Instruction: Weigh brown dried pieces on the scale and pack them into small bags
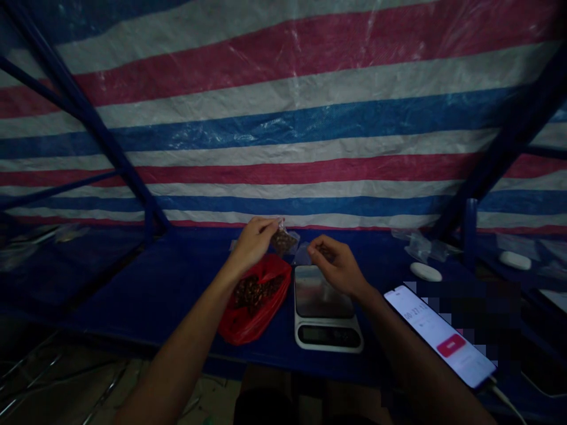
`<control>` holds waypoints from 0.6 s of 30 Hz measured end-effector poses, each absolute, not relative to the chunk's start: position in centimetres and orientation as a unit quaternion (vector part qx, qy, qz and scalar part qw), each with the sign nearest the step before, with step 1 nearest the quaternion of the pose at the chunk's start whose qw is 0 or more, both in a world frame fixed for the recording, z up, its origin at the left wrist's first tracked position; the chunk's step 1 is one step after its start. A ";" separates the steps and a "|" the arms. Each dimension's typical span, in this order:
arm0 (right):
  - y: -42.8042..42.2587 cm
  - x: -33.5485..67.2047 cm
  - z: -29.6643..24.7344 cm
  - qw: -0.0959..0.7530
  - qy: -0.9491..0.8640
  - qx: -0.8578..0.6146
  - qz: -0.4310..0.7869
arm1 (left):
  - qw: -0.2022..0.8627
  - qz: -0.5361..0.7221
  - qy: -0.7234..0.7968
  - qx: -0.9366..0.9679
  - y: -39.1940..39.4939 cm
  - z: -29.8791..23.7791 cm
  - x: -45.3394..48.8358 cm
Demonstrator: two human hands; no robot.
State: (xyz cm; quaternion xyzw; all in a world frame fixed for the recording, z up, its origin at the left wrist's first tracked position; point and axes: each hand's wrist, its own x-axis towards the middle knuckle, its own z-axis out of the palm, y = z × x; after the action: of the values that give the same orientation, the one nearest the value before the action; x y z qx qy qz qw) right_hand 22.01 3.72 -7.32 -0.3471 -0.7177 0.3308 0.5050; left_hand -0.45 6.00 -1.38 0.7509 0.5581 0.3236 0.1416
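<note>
Head view: a person's left hand (253,245) pinches the top of a small clear plastic bag (284,242) of dark brown pieces, at eleven o'clock from a digital kitchen scale (325,310). The right hand (335,265) curls above the scale; whether it grips anything cannot be told. A red plastic bag (254,310) of similar pieces lies at nine o'clock, a smartphone (438,336) at three.

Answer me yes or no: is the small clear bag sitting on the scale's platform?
No, the clear bag is pinched in the left hand, beyond the digital kitchen scale and off its platform.
</note>
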 end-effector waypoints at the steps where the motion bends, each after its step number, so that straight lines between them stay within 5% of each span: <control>1: 3.1 21.7 -7.0 0.500 -0.726 -0.329 0.339 | 0.183 0.370 0.548 0.728 4.7 -1.3 0.0; 8: 1.3 20.6 -6.5 0.479 -0.769 -0.269 0.326 | 0.449 0.503 0.496 0.547 -0.8 -3.2 0.8; 18: 1.1 19.8 -6.7 0.468 -0.762 -0.270 0.356 | 0.531 0.512 0.467 0.488 -2.9 -4.8 0.8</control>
State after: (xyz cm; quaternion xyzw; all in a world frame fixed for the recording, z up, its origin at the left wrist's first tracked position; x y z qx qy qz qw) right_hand 19.80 1.13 -6.66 -0.2704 -0.7621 0.3563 0.4681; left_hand 0.80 -2.92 -4.83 0.4877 0.4674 0.5121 0.5306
